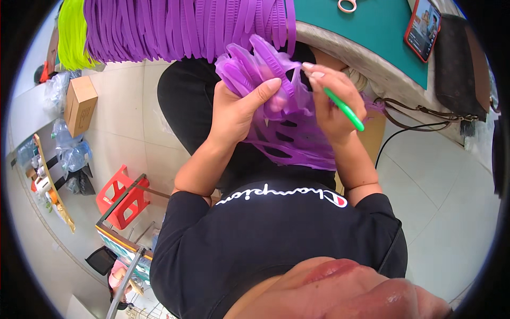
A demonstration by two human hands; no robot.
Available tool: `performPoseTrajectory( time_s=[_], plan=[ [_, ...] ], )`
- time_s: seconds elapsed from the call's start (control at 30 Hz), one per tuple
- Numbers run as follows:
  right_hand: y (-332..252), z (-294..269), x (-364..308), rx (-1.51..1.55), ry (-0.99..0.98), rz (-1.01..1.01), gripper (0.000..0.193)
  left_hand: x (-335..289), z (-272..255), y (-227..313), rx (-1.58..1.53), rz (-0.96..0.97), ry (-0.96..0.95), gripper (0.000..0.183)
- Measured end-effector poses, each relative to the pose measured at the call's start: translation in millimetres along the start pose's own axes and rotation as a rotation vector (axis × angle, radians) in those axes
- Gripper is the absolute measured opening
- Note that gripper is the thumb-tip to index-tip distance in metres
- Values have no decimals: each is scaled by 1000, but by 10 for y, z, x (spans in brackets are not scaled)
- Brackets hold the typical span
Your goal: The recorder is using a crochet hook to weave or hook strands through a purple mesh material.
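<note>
My left hand [236,109] is closed around a bunch of soft purple ribbed straps [273,61], its thumb pressed across them. Thin, torn purple film [300,95] trails from the bunch toward my right hand [337,101]. That hand is closed on a slim green-handled tool [345,110], whose working end is hidden by the fingers. Its fingertips are at the edge of the film; whether they pinch it I cannot tell. Over my lap lies a sheet of purple scrap [287,141] with long holes in it.
Many purple straps [180,26] hang over the table edge, beside yellow-green ones [73,34]. On the green table mat [361,32] lie a phone [423,29] and a pink ring-shaped handle [347,6]. A dark bag [459,64] hangs at right. Left are a carton [81,106] and red stool [123,196].
</note>
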State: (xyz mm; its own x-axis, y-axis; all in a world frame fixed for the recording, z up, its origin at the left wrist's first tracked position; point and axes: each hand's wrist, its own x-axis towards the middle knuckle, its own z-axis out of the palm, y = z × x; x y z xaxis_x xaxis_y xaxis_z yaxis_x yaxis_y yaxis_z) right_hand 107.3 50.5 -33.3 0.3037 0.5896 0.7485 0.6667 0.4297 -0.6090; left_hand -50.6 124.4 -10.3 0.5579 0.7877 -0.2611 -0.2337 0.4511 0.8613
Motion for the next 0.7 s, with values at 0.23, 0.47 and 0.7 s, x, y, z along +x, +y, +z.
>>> performPoseTrajectory(
  time_s=[0.23,0.47,0.7],
  plan=[
    [474,-559,567,-227,245,-252,13,-134,-170,80,260,-137,-159,17],
    [325,-939,728,-70,150,319,13,-207,-158,75,324,-154,-163,16],
    [-164,-299,173,124,-276,-36,14,-133,69,29,-101,-107,5,13]
  ],
)
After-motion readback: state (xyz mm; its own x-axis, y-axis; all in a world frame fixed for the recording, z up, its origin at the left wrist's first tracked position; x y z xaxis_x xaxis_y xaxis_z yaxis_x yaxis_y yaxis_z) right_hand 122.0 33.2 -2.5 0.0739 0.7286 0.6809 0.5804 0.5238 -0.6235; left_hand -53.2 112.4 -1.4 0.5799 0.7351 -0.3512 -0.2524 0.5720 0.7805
